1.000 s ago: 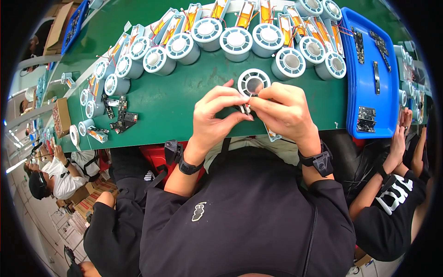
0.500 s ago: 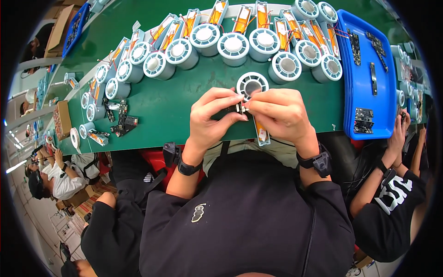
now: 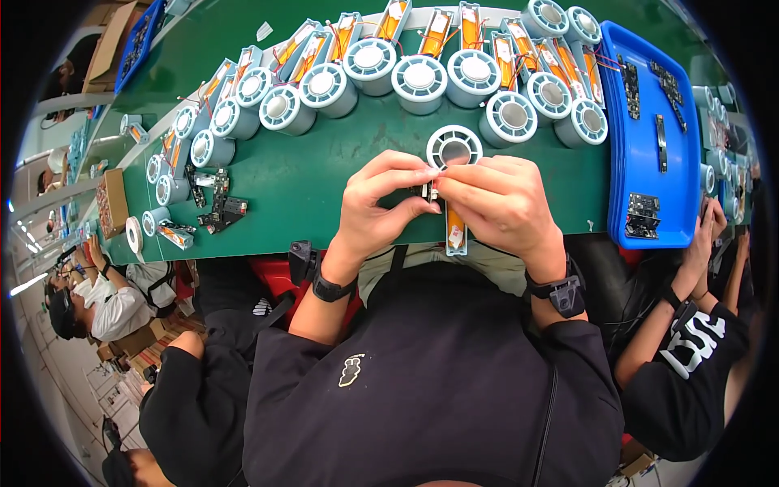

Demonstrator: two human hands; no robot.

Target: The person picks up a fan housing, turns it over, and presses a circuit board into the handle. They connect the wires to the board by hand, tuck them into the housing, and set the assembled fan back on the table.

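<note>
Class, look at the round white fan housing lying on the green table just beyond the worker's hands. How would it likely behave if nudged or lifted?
The round white fan housing looks like thin moulded plastic, so probably light and stiff. It lies flat on its broad face on the green table, so a nudge would likely slide it rather than roll or tip it. Its open centre and thin ribs may be somewhat fragile if squeezed.

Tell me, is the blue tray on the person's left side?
No, the blue tray lies at the right end of the green table, beyond the right hand.
</note>
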